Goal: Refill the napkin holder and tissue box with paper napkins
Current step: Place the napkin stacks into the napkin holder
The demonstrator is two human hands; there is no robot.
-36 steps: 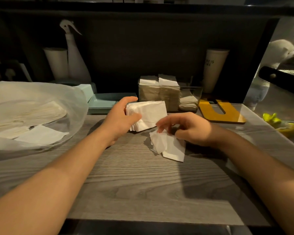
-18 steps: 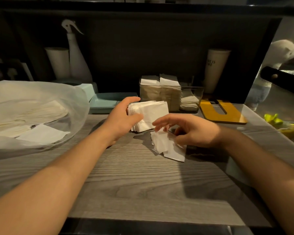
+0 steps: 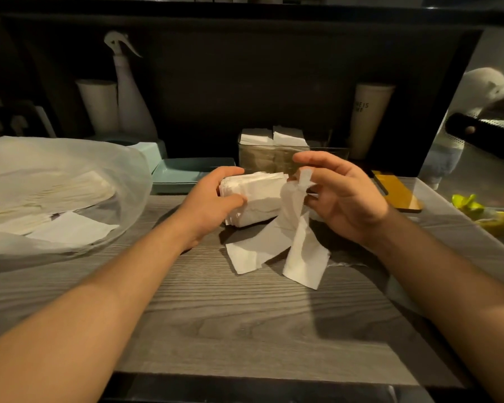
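a grey wood-grain table (image 3: pixel 245 321) stands against a dark shelving unit (image 3: pixel 245 82) in dim, warm light. at far left on the table lies one translucent plastic bag (image 3: pixel 70 175) with flat white napkins inside; how many i cannot tell. behind it stand one white paper roll (image 3: pixel 98 104) and one white spray bottle (image 3: pixel 128 94), and just right of the bag one pale teal tray (image 3: pixel 186 173). near the middle, the left hand (image 3: pixel 213 202) grips one thick stack of napkins (image 3: pixel 256 199), thumb on its near face and fingers curled over the top, the stack touching the table. just right of it, two loose napkins (image 3: pixel 300 251) hang from the right hand (image 3: pixel 344 196), pinched between thumb and fingers, their lower ends resting on the table. behind the hands sits one clear napkin holder (image 3: pixel 277 152), with two white bundles rising above its rim; its right part is hidden by the right hand. to the right stand one tall pale cup (image 3: pixel 367 117), one yellow board (image 3: pixel 396 193), one white plush toy (image 3: pixel 460 117) and one yellow-green object (image 3: pixel 483 210) that is too blurred to name.
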